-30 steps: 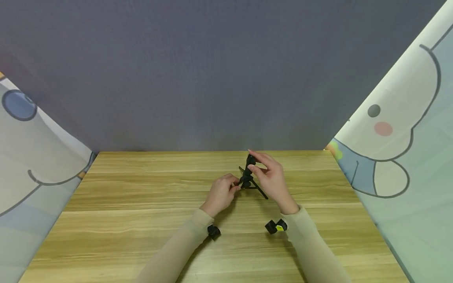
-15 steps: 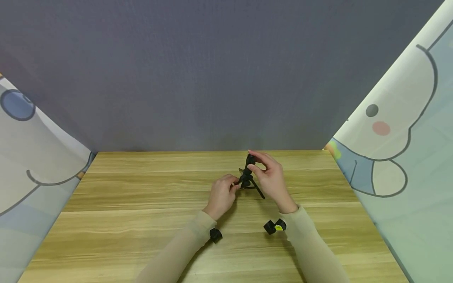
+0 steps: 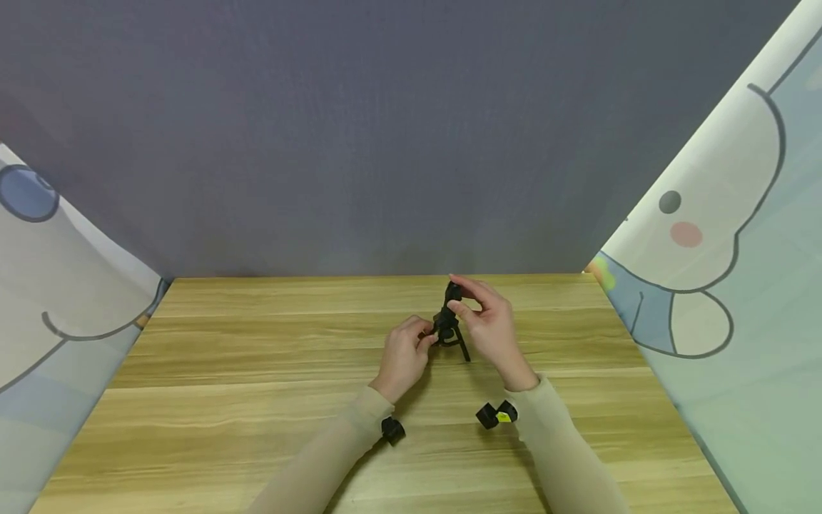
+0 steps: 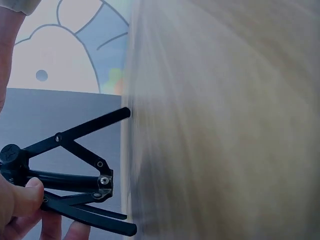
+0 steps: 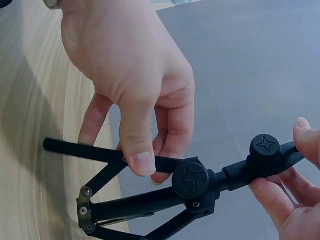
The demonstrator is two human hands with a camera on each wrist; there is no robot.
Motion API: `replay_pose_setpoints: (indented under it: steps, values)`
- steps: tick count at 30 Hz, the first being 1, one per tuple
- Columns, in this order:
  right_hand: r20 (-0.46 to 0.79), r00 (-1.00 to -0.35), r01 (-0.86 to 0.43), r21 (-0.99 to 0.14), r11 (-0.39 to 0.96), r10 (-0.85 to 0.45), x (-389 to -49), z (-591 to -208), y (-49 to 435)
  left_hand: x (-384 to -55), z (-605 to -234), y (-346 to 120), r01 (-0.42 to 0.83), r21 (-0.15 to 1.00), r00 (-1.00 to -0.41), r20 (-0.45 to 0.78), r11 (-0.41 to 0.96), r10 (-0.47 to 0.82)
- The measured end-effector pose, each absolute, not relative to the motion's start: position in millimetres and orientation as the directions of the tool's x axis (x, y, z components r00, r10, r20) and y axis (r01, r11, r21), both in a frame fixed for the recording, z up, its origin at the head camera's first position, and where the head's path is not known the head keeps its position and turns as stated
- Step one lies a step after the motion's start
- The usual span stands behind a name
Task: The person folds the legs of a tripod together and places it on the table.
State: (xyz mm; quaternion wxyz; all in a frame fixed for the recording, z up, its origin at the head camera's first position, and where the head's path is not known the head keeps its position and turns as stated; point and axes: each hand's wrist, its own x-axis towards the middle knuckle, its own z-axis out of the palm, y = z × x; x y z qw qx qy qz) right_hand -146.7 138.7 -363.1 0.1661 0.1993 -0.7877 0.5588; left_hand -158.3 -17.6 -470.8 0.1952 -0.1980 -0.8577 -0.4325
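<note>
A small black tripod (image 3: 446, 319) stands upright at the far middle of the table, slightly tilted, its legs partly spread. My left hand (image 3: 401, 357) pinches one tripod leg between thumb and fingers. My right hand (image 3: 493, 327) holds the upper end of the centre column between thumb and fingers. In the right wrist view, two round knobs with star marks, the lower knob (image 5: 190, 180) and the upper knob (image 5: 264, 148), show on the column. Hinged braces (image 4: 85, 152) join the legs to the column's bottom in the left wrist view. Leg tips are close to the tabletop; contact is unclear.
The wood-grain table (image 3: 257, 400) ends at a dark grey upright panel (image 3: 385, 143) just behind the tripod. Cartoon-printed cloths hang left and right (image 3: 770, 321). A black camera mount (image 3: 393, 430) sits at the left wrist, another camera mount (image 3: 496, 415) at the right.
The tripod's right leg has swung inward and left, so the legs stand closer together. Both hands keep their hold; the left hand has barely shifted. The head view has turned slightly right.
</note>
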Motion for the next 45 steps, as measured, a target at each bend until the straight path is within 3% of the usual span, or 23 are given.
replay_pose_setpoints:
  steps: [19, 26, 45]
  values:
    - [0.514, -0.850, -0.524, -0.806, 0.275, -0.115, -146.9, -365.3, 133.9, -166.0, -475.6, -20.3, 0.446, 0.809, -0.895, 0.420, 0.384, 0.154]
    - [0.481, -0.870, -0.493, -0.840, 0.228, -0.109, -164.5, -393.0, 142.8, -167.9, -477.6, -22.3, 0.397, 0.864, -0.918, 0.365, 0.311, 0.157]
    - [0.483, -0.870, -0.492, -0.865, 0.103, -0.098, -165.8, -403.8, 148.3, -170.6, -482.9, -29.5, 0.326, 0.916, -0.941, 0.289, 0.234, 0.178]
